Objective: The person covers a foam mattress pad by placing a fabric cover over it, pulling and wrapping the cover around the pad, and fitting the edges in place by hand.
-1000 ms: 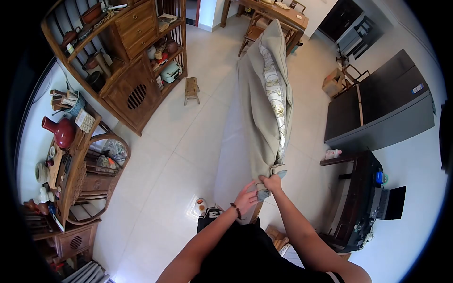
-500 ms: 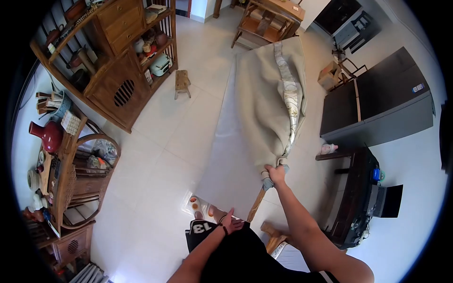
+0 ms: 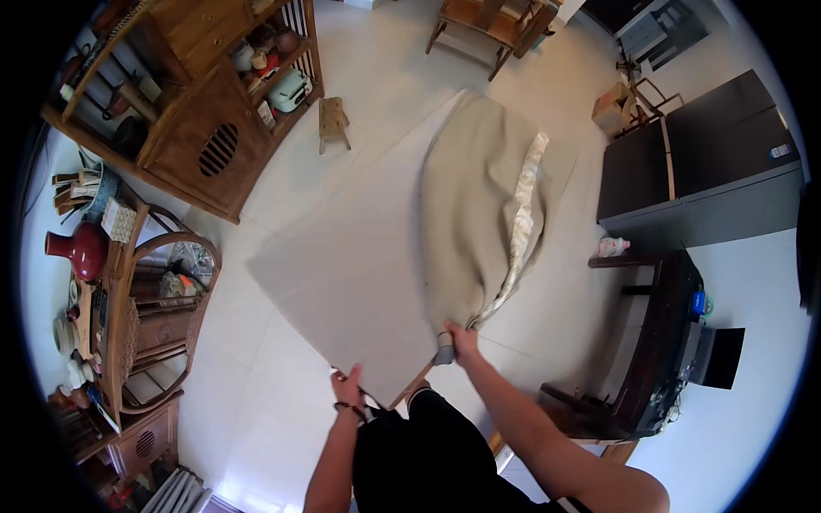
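A large pale flat sheet or panel [image 3: 342, 256] spreads out in front of me, one corner close to my body. My left hand [image 3: 347, 387] grips its near left edge. Beige fabric [image 3: 466, 188] lies bunched over its right side, with a shiny patterned strip [image 3: 523, 205] running along the folds. At the fabric's near end, my right hand [image 3: 462, 342] is closed on the gathered cloth, beside a small grey bit of material [image 3: 444, 349].
A small wooden stool [image 3: 333, 122] stands beyond the panel. Wooden cabinets [image 3: 205, 145] and a shelf with a red vase [image 3: 85, 250] line the left. At right are a dark table [image 3: 637, 342] and a grey cabinet [image 3: 701, 197]. A wooden chair [image 3: 483, 30] is at the top.
The pale panel has swung out left and now shows broadly. My left hand has moved left onto its edge. My right hand and the fabric have shifted left and nearer.
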The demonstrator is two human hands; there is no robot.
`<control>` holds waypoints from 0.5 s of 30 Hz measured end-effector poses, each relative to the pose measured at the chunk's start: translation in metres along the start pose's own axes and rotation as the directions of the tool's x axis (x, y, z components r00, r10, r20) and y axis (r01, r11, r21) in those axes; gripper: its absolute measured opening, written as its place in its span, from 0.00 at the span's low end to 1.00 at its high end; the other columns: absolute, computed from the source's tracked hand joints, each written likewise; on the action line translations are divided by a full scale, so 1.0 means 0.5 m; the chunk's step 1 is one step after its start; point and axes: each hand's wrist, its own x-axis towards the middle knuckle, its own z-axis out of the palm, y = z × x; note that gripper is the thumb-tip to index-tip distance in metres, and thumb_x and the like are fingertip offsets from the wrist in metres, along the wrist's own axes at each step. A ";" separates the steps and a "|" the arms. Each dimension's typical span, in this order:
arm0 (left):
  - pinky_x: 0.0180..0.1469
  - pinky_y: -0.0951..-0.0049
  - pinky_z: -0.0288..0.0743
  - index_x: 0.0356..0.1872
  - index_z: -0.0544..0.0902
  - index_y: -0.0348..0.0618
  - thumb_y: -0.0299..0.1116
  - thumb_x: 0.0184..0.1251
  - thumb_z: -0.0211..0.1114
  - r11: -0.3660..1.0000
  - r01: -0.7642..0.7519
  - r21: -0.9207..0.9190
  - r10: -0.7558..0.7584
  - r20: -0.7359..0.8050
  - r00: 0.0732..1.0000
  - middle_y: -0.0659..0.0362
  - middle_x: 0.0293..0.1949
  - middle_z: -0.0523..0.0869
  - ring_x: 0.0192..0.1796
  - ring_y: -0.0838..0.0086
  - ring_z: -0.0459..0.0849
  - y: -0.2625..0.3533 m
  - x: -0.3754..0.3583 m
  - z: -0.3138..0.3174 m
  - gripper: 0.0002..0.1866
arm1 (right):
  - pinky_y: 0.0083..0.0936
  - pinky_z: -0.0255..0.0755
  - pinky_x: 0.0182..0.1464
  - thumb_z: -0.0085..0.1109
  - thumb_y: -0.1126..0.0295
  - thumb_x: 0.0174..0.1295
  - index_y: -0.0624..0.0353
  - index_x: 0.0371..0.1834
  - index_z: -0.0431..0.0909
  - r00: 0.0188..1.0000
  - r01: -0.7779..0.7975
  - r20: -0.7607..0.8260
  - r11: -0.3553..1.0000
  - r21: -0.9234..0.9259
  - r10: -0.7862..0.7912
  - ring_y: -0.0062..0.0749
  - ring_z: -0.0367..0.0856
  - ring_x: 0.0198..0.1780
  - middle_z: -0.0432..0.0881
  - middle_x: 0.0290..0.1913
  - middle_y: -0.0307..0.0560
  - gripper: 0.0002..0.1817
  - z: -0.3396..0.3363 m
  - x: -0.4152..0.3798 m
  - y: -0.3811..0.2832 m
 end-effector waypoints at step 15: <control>0.50 0.65 0.79 0.60 0.72 0.32 0.43 0.72 0.66 0.911 0.158 0.380 -0.060 -0.258 0.964 0.50 0.50 0.83 0.48 0.65 0.84 -0.119 0.601 -0.490 0.27 | 0.34 0.79 0.53 0.68 0.66 0.64 0.64 0.66 0.67 0.914 -0.403 0.073 0.865 0.299 0.400 0.37 0.80 0.56 0.78 0.60 0.47 0.30 0.276 0.149 0.732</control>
